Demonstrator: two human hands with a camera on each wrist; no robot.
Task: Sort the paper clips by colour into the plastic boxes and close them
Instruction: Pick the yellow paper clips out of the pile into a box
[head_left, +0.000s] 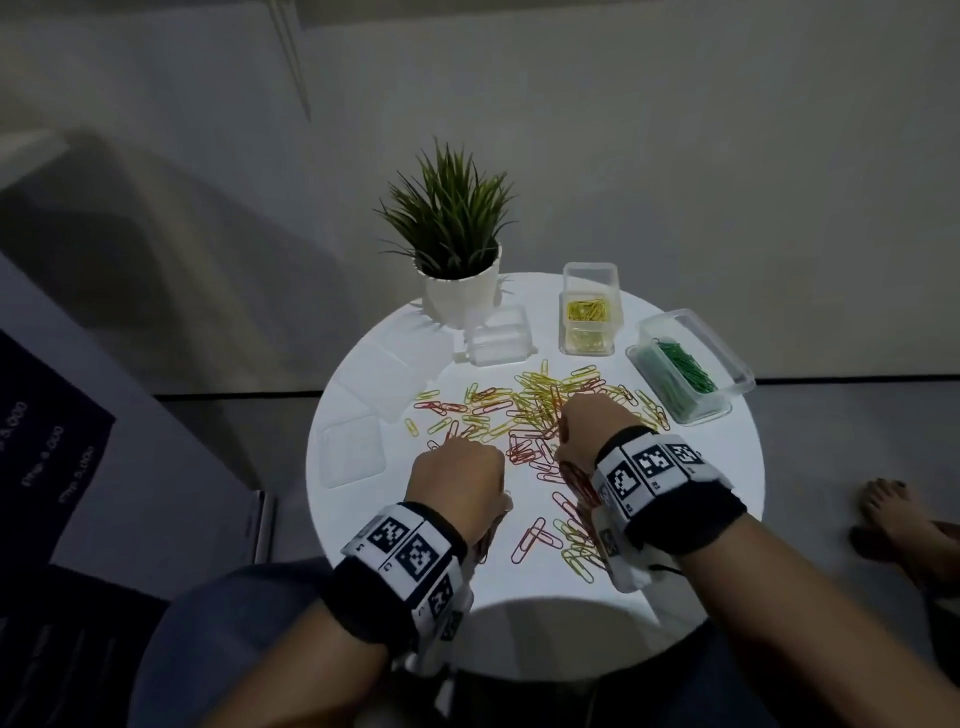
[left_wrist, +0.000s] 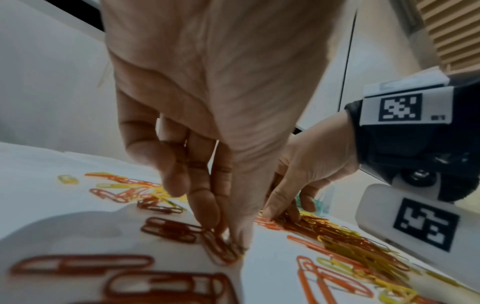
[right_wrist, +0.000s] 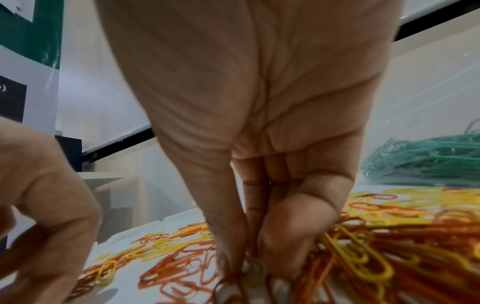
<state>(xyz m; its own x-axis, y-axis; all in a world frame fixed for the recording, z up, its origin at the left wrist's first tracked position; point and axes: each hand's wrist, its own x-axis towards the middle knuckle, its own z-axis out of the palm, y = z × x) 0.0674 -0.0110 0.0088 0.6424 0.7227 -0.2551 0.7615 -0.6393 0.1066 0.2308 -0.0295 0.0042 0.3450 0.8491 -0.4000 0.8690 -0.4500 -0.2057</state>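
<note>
Step in hand: picking red clips out of the mixed pile, both hands at once.

Left hand (head_left: 457, 475), lower centre of the head view: fingers (left_wrist: 205, 203) come down together with the thumb tip onto a small cluster of dark red paper clips (left_wrist: 221, 248) flat on the round white table (head_left: 727, 467). It reads as a pinch on them; the clips are not lifted off the table.

Right hand (head_left: 592, 431), just right of it: fingers (right_wrist: 285, 236) bunched tight, tips buried in the mixed red and yellow clip pile (head_left: 540, 410). They look closed on a few red clips, but exactly which ones can't be told from the wrist view.

Boxes, upper right of the head view:
- clear plastic box with yellow clips (head_left: 589, 317), lid off
- clear plastic box with green clips (head_left: 688, 364), lid off
- empty clear plastic box (head_left: 498, 335), centre top, just in front of the potted plant in a white pot (head_left: 457, 249); presumably for the red ones
- flat clear lids (head_left: 353, 452) lie on the left side of the table

Progress: no green is visible in the pile, so green looks done. Yellow is partly boxed, red not started in any box. All lids are still off.

Next move calls for: lift each pinch clear without dragging hooked yellow clips along, carry to the empty box and drop. Clips interlock, so tangled strays are the likely fault; shake or check each bunch before release.
</note>
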